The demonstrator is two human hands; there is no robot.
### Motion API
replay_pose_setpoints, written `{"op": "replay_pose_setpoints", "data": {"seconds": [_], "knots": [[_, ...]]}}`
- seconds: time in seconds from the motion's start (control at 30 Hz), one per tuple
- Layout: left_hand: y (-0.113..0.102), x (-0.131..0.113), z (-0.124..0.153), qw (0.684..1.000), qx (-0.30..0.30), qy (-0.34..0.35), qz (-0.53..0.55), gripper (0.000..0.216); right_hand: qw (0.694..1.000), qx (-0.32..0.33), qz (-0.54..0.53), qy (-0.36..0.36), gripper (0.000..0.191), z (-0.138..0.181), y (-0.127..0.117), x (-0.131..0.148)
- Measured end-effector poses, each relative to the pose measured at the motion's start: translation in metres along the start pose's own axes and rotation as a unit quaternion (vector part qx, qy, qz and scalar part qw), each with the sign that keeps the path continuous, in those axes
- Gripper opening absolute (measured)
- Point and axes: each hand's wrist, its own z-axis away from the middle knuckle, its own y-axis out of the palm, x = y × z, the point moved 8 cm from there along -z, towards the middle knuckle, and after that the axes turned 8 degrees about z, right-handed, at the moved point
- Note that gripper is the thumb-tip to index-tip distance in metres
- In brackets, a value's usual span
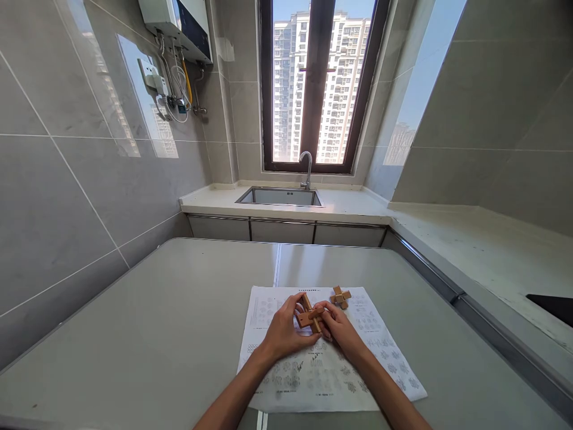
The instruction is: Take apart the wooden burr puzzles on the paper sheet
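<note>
My left hand (283, 329) and my right hand (339, 326) are both closed around a wooden interlocking puzzle (310, 315) made of crossed brown bars, held just above a printed paper sheet (326, 376). The fingers of each hand pinch the bars from either side. A second, smaller wooden cross puzzle (341, 296) lies on the sheet just beyond my right hand, untouched.
The sheet lies on a grey table (156, 334) next to a tiled wall on the left. A counter with a steel sink (281, 196) and tap (308, 168) runs under the window ahead. Another counter (483, 251) runs along the right, with a dark hob corner (553, 307).
</note>
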Motion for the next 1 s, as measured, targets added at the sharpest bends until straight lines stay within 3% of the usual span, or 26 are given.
{"op": "replay_pose_setpoints", "data": {"seconds": [0.33, 0.53, 0.73, 0.87, 1.0], "knots": [[0.000, 0.006, 0.001, 1.000, -0.009, 0.000, -0.005, 0.080, 0.993, -0.040, -0.113, 0.003, 0.041, -0.004, -0.014, -0.001], [-0.014, 0.035, -0.003, 0.990, -0.112, -0.078, 0.045, 0.081, 0.978, -0.133, -0.160, 0.001, 0.038, -0.004, -0.037, 0.002], [-0.014, 0.059, -0.008, 0.932, -0.136, -0.185, 0.281, 0.079, 0.981, -0.182, 0.059, -0.027, 0.042, 0.002, -0.038, 0.009], [-0.011, 0.060, -0.007, 0.905, -0.125, -0.198, 0.354, 0.077, 0.965, -0.156, 0.196, -0.076, 0.045, 0.005, -0.023, 0.018], [-0.008, 0.055, -0.007, 0.881, -0.094, -0.200, 0.418, 0.061, 0.942, -0.139, 0.287, -0.105, 0.043, 0.006, -0.016, 0.022]]}}
